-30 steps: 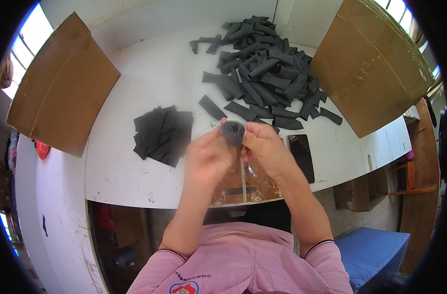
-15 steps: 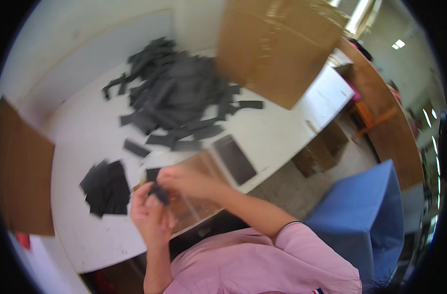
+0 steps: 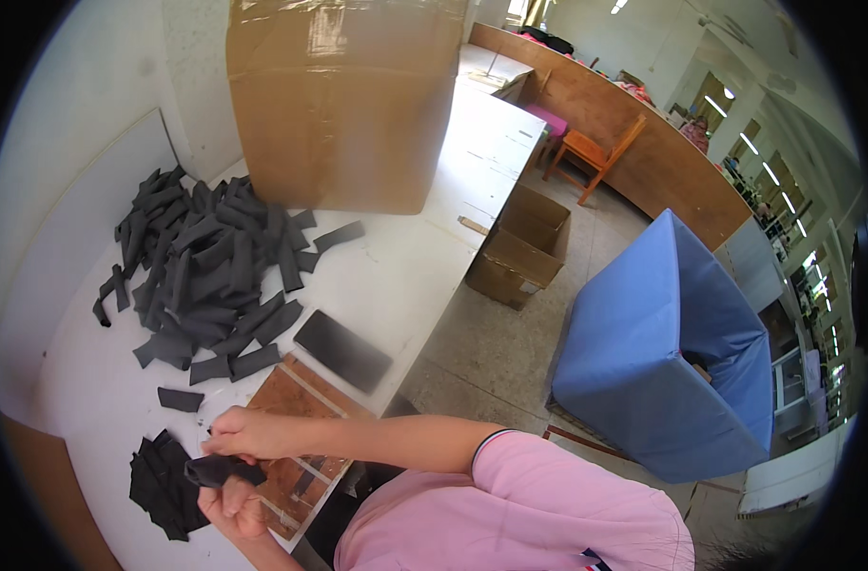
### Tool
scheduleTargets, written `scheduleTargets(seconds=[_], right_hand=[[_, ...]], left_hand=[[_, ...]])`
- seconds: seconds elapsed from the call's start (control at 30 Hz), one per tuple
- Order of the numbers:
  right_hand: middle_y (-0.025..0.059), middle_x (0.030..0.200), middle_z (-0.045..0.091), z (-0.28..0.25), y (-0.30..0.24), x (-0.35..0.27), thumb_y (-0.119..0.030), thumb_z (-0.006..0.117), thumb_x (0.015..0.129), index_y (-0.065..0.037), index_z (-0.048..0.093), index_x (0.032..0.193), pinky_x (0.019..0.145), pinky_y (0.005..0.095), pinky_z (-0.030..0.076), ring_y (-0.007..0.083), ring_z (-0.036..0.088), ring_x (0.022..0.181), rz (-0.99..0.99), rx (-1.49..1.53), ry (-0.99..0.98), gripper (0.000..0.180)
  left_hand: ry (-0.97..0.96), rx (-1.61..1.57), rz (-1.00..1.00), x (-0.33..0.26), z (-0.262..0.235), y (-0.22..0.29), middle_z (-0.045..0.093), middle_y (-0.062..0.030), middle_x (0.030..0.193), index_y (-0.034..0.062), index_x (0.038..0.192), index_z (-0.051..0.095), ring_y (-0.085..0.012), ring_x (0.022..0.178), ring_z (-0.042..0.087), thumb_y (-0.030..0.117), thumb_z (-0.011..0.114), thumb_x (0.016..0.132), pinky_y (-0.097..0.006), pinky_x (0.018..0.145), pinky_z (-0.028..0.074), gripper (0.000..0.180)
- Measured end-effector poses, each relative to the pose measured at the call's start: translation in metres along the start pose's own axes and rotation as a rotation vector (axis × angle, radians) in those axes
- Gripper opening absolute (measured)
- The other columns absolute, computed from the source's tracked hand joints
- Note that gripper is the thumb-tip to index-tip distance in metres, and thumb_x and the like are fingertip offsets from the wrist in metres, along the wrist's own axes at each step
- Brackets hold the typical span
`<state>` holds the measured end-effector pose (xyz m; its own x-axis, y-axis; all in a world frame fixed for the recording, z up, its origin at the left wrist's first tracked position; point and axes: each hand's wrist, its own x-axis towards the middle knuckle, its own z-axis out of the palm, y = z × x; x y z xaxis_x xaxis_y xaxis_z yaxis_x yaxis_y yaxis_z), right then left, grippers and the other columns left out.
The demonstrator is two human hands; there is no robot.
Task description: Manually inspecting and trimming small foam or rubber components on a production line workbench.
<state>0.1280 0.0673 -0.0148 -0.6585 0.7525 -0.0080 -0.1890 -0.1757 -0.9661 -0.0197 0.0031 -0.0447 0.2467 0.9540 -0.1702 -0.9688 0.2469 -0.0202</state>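
Note:
My left hand (image 3: 234, 506) grips a small dark grey fabric piece (image 3: 223, 470), which looks folded or tubular. Just above it, my right hand (image 3: 253, 433) has bent, closed fingers at the upper edge of the same piece; its fingertips are partly hidden. Beside my hands on the left lies a stack of flat black fabric pieces (image 3: 158, 485). A single dark strip (image 3: 181, 399) rests a little beyond them. Farther away is a large heap of dark grey fabric pieces (image 3: 201, 257). Under my right forearm is a brown board (image 3: 301, 376) with pale strips.
A dark rectangular slab (image 3: 343, 350) lies on the white table (image 3: 405, 276). At the back stands a big cardboard box (image 3: 348, 114). On the floor to the right are an open carton (image 3: 519, 247), a blue fabric bin (image 3: 624, 352) and an orange chair (image 3: 600, 152).
The view has swung right, so the table and heap appear farther left and more of the room shows. My hands stay together at the fabric piece, which now shows more plainly.

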Motion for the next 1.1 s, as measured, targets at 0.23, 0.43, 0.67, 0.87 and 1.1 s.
scheduleTargets(seconds=[0.23, 0.43, 0.67, 0.87, 1.1], right_hand=[[0.0027, 0.069, 0.051, -0.013, -0.004, -0.018, -0.020, 0.049, 0.084, -0.002, 0.053, 0.077, 0.049, 0.0238, 0.036, 0.0086, 0.045, 0.057, -0.072, -0.285, 0.134, 0.019], [0.0110, 0.070, 0.053, -0.003, -0.040, -0.031, -0.020, 0.056, 0.077, -0.001, 0.056, 0.076, 0.058, 0.0310, 0.041, 0.0233, 0.053, 0.066, -0.306, -0.520, 0.226, 0.019], [0.0069, 0.070, 0.054, 0.013, -0.067, -0.023, -0.021, 0.062, 0.068, -0.004, 0.054, 0.070, 0.056, 0.0314, 0.045, 0.0211, 0.055, 0.066, -0.516, -1.390, 0.026, 0.018], [0.0079, 0.063, 0.054, 0.003, -0.027, -0.025, -0.015, 0.060, 0.068, -0.004, 0.053, 0.066, 0.052, 0.0338, 0.044, 0.0245, 0.055, 0.058, -0.426, -1.289, 0.045, 0.013], [0.0112, 0.065, 0.051, 0.016, -0.038, -0.038, -0.017, 0.060, 0.073, -0.002, 0.052, 0.071, 0.051, 0.0373, 0.041, 0.0296, 0.053, 0.061, -0.370, -1.211, 0.177, 0.018]], left_hand=[[-0.069, 1.494, 0.730, -0.008, 0.050, -0.040, 0.052, -0.0104, 0.107, -0.0018, 0.115, 0.044, -0.0143, 0.096, 0.050, 0.009, 0.054, 0.081, -0.026, 0.085, 0.037, 0.037], [-0.126, 1.861, 0.967, -0.013, 0.064, -0.028, 0.060, -0.0110, 0.081, -0.0015, 0.081, 0.057, -0.0196, 0.077, 0.058, -0.008, 0.055, 0.067, -0.026, 0.070, 0.044, 0.016], [-0.085, 1.388, 1.026, -0.012, 0.062, -0.033, 0.058, -0.0085, 0.084, -0.0022, 0.077, 0.054, -0.0118, 0.076, 0.051, -0.008, 0.054, 0.072, -0.022, 0.068, 0.040, 0.008], [0.064, 1.263, 0.761, -0.011, 0.033, -0.035, 0.055, -0.0093, 0.087, -0.0019, 0.081, 0.053, -0.0121, 0.079, 0.053, 0.003, 0.057, 0.079, -0.023, 0.066, 0.046, 0.007], [-0.113, 1.437, 0.773, -0.010, 0.052, -0.022, 0.052, -0.0111, 0.099, -0.0022, 0.083, 0.055, -0.0130, 0.082, 0.053, 0.004, 0.058, 0.078, -0.025, 0.072, 0.045, 0.008]])
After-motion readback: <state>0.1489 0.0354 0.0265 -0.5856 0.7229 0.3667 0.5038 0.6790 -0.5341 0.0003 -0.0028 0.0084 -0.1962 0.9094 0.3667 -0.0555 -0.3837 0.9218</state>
